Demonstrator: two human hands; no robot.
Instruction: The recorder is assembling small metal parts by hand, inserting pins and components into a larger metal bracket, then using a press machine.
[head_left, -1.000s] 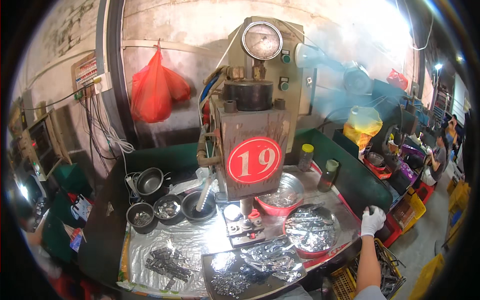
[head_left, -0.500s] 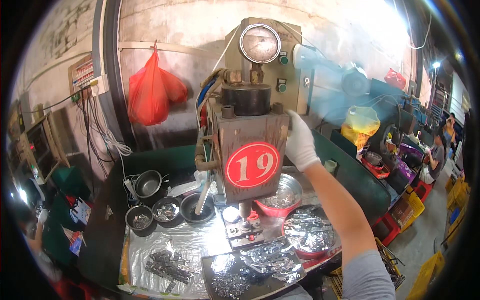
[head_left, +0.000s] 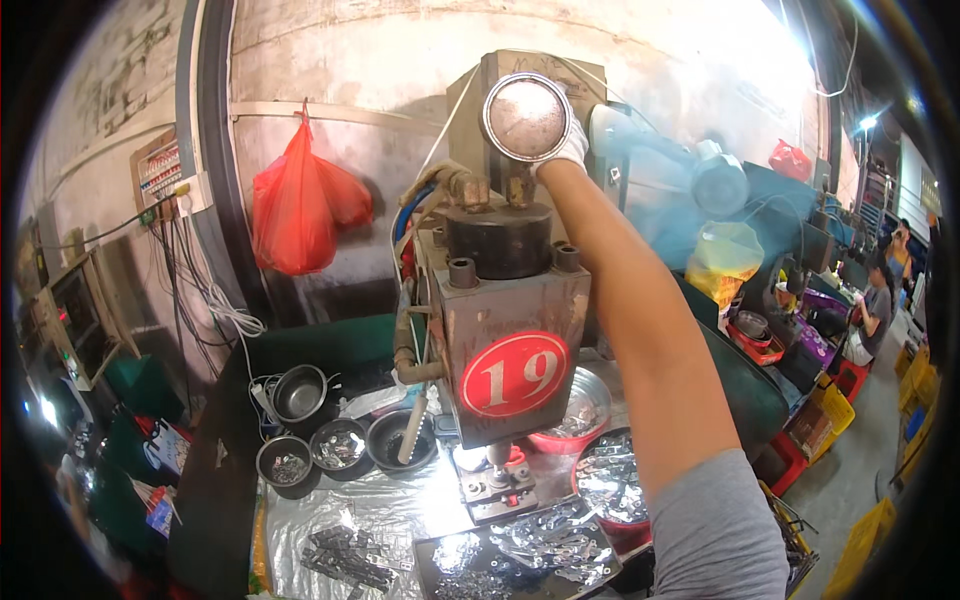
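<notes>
My right hand [head_left: 574,147], in a white glove, reaches up behind the round pressure gauge [head_left: 527,117] of the press. It is at the front of the grey control box [head_left: 498,68], whose green buttons are now covered. The gauge and the hand's own angle hide its fingers, so what they touch does not show. Below the gauge stands the grey press body [head_left: 470,325] with a red oval plate [head_left: 515,372]. Under its ram sits a small metal die [head_left: 497,490]. My left hand is out of the picture.
A dark tray [head_left: 424,565] with shiny metal parts lies before the die. Dark bowls [head_left: 298,393] stand to the left, and red-rimmed basins of metal pieces to the right. Flat strips [head_left: 350,555] lie on the silvery sheet. A red bag [head_left: 295,215] hangs on the wall.
My right hand has moved up and inward from beside the press body to behind the gauge, at the control box. The view has tilted slightly, so the press appears lower.
</notes>
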